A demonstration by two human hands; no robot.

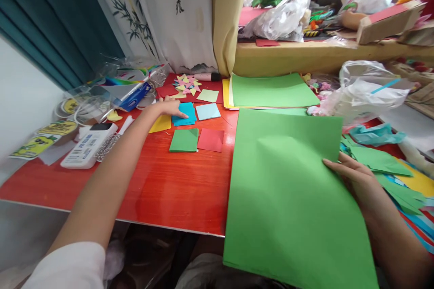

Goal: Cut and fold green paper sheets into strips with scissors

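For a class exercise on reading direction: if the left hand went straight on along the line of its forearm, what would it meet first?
Probably the pale yellow paper just beyond the left hand, with the paper stars behind it; depth is unclear, so it might pass above.

The large rectangular paper sheet (pixel 281 189) is plain bright green (much the same shade as the small square green paper stack (pixel 184 140)). The vivid blue square paper pile (pixel 190 110) is stronger in colour than the pale blue paper square (pixel 208 111); a flat coral-red paper square (pixel 210 140) is warmer. Little pointed paper stars (pixel 187 85) mix pink, pale yellow and blue. The glossy red tabletop (pixel 183 189) bears faint wood-grain streaks. The hanging white cloth (pixel 183 22) carries dark bamboo and black written characters; the pleated fabric curtain (pixel 50 9) is deep teal.
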